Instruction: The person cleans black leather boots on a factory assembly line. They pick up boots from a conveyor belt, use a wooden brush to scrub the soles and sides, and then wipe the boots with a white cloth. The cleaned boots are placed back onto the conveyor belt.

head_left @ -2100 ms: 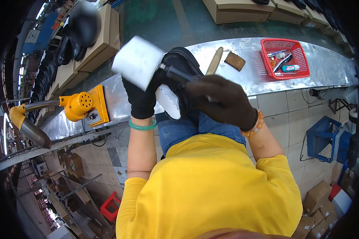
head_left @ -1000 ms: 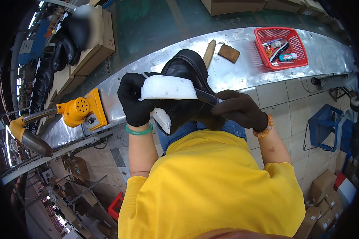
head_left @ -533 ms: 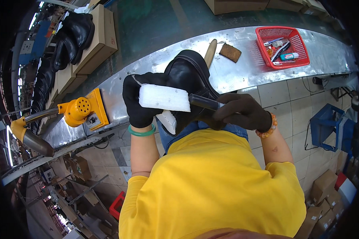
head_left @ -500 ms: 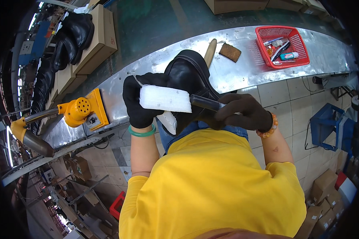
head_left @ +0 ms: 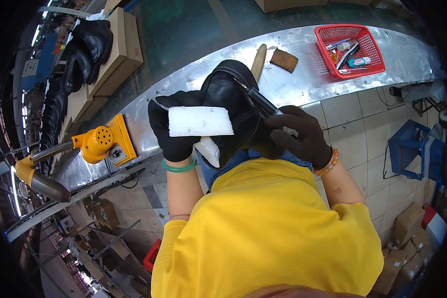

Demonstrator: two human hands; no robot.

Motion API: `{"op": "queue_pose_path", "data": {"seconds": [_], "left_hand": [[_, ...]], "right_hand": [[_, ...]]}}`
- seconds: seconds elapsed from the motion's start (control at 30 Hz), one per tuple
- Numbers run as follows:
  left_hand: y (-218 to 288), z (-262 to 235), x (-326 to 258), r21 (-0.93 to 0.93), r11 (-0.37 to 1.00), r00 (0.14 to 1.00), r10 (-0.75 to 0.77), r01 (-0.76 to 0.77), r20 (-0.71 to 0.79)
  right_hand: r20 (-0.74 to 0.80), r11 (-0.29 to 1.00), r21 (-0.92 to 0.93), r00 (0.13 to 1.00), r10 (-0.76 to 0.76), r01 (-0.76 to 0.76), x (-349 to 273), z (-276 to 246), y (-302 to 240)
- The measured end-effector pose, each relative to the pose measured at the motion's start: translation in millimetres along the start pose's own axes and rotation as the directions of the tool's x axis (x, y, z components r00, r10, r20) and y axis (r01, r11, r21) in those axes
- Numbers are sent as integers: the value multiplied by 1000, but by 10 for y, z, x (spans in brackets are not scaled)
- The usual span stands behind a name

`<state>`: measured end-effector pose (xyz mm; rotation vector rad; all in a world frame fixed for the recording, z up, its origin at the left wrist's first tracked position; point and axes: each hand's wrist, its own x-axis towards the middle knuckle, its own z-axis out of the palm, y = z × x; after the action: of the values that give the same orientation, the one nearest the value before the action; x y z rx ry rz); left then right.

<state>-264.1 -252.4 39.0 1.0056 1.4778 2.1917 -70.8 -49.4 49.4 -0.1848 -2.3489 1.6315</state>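
My left hand (head_left: 171,131), in a black glove, is closed on a white foam-like block (head_left: 200,121), up against a black leather boot (head_left: 228,92). A second white piece (head_left: 209,150) sticks out below the block; how it is held is hidden. The boot stands tilted at the bench edge, over my lap. In a dark brown glove, my right hand (head_left: 303,133) grips a slim tool (head_left: 263,102) with a dark, glossy front and a paler rear. Its front end lies at the boot's sole edge; the exact kind of tool does not show.
On the metal bench (head_left: 184,74) lie a wooden stick (head_left: 258,62), a brown abrasive-looking block (head_left: 284,60) and a red basket (head_left: 350,73) of small items. A yellow lamp-like device (head_left: 97,143) stands at left, near cartons (head_left: 116,54) bearing black boots (head_left: 92,44).
My right hand has brought the tool from the white block's right end up to the boot's sole edge. The block in my left hand has shifted slightly left.
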Motion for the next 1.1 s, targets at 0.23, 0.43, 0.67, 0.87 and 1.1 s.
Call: {"op": "queue_pose_path", "data": {"seconds": [0.23,0.43,0.67,0.87,1.1], "left_hand": [[36,23,-4,-22,1000,1000,13,-13,-10],[71,94,22,-76,996,999,42,-40,13],[47,33,7,-92,993,997,71,-69,21],[90,82,24,-88,992,996,88,-88,6],[167,162,23,-116,993,995,2,-14,-101]], "right_hand": [[-73,987,-158,997,-38,26,74,44,-64],[-20,936,-301,980,-197,182,99,28,-57],[11,939,-299,985,-175,170,83,-8,-175],[-18,920,-331,973,-231,212,-39,34,-108],[-67,981,-190,998,21,-33,-273,55,-7]]}}
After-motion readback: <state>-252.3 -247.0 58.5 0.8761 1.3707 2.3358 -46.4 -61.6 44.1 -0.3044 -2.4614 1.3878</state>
